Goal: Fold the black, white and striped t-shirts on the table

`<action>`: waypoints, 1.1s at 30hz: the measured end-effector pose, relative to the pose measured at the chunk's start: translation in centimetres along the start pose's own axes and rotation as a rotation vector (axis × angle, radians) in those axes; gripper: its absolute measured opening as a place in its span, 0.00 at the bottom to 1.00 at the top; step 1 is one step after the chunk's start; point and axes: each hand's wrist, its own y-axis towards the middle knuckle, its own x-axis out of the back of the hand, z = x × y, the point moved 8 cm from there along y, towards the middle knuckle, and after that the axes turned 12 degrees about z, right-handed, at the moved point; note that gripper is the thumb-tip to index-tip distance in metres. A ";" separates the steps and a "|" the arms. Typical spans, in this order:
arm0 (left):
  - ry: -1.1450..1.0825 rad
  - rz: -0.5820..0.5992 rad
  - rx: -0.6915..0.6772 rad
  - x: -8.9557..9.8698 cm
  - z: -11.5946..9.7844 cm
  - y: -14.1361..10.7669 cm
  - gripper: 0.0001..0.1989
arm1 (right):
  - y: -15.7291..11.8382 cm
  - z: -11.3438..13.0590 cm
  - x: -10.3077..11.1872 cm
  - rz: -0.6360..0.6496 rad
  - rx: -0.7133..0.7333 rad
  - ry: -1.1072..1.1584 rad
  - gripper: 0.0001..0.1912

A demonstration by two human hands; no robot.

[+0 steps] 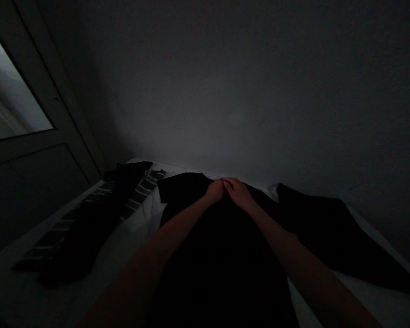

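Both the bare left hand (215, 191) and the bare right hand (239, 193) curl together at the far edge of a black, short-sleeved cloth garment (222, 259).
It lies spread on a pale, flat surface (142, 234); whether they pinch fabric I cannot tell. Even, gentle tension should keep that edge straight.

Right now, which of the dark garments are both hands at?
The middle black garment, where left hand and right hand meet at its far edge. Neither hand is at the left-side garment or right-side garment.
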 end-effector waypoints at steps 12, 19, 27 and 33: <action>0.255 -0.014 0.443 10.8 24.4 -4.5 0.18 | 10.2 8.3 -13.2 0.202 0.030 -0.021 0.28; 0.135 -0.066 0.385 9.8 25.2 -3.6 0.13 | 12.1 5.5 -13.9 0.244 -0.059 -0.123 0.32; 0.176 -0.081 0.490 10.0 25.9 -5.4 0.16 | 11.6 5.3 -13.9 0.271 -0.099 -0.180 0.34; 0.398 -0.163 0.361 11.2 21.0 -6.2 0.16 | 8.7 8.1 -11.8 0.136 -0.171 -0.157 0.32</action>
